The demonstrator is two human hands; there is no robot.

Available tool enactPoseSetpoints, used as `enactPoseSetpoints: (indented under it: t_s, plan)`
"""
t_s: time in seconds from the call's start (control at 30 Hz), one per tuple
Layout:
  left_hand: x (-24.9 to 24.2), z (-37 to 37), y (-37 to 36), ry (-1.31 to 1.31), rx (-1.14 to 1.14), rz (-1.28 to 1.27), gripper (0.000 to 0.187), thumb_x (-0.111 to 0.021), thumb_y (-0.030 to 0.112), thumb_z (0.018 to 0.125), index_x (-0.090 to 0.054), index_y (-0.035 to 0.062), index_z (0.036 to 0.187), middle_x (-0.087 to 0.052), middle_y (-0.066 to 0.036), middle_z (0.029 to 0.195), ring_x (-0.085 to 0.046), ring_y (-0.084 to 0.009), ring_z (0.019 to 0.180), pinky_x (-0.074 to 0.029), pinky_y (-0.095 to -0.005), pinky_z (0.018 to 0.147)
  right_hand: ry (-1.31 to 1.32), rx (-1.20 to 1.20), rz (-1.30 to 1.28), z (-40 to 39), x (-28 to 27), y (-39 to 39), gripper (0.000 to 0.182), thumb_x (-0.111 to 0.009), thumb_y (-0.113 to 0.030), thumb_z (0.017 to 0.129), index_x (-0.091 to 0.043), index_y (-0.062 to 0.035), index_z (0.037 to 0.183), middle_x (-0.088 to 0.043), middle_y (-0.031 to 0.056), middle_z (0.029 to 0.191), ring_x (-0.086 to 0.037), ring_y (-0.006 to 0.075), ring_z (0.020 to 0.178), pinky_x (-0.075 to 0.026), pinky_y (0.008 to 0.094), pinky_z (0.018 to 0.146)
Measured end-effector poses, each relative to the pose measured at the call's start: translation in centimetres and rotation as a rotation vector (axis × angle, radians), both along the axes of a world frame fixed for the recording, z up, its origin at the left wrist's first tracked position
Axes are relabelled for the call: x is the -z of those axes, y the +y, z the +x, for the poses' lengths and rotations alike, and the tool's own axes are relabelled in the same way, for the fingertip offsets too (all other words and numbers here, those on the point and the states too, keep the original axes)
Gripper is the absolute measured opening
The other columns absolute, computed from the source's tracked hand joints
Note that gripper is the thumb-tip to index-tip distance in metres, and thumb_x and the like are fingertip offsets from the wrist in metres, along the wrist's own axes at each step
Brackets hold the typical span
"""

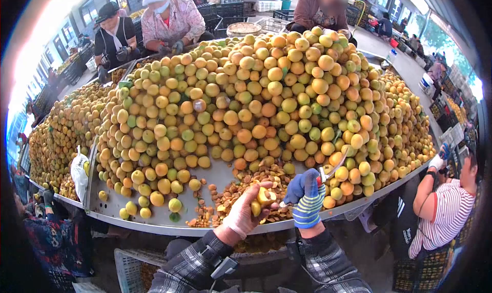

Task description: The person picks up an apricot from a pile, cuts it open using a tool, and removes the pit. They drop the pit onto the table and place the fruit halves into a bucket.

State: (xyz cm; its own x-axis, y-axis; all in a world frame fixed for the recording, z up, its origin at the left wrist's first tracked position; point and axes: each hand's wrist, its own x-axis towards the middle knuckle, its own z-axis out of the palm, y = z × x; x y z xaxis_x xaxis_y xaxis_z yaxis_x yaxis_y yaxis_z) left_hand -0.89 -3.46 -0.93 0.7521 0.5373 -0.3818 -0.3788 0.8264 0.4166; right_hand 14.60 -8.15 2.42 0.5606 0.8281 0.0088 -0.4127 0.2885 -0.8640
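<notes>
My left hand [245,211] has its fingers wrapped around a cut yellow fruit [263,197], with the opened flesh facing up. My right hand [306,198], in a blue and striped glove, is closed on a knife [335,168] with a red part at the grip; its curved blade points up and right. Both hands are at the table's near edge, a short gap apart. Just beyond them lies a heap of fruit pieces and pits [236,190]. A large pile of whole yellow-orange fruits [246,103] rises behind.
The metal table [215,171] has a raised near rim. A white bag [80,174] hangs at a divider on the left. Below stands a pale crate [128,272]. Several people are around the table, one in a striped shirt [451,206] at right.
</notes>
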Motion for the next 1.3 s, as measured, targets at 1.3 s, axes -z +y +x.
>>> enactPoseSetpoints:
  t_s: [1.3]
  plan:
    - [-0.7, 2.5, -1.5, 0.520, -0.131, 0.865, 0.030, -0.045, 0.026, 0.100, -0.065, 0.0052, 0.100, -0.057, 0.002, 0.078, -0.050, -0.0056, 0.069, -0.042, -0.0210, 0.058, -0.215, 0.003, 0.090, -1.5, -1.3, -0.2, 0.042, -0.052, -0.042, 0.097, -0.041, -0.0118, 0.070, -0.039, -0.0011, 0.051, -0.037, 0.0085, 0.043, -0.029, 0.0253, 0.040]
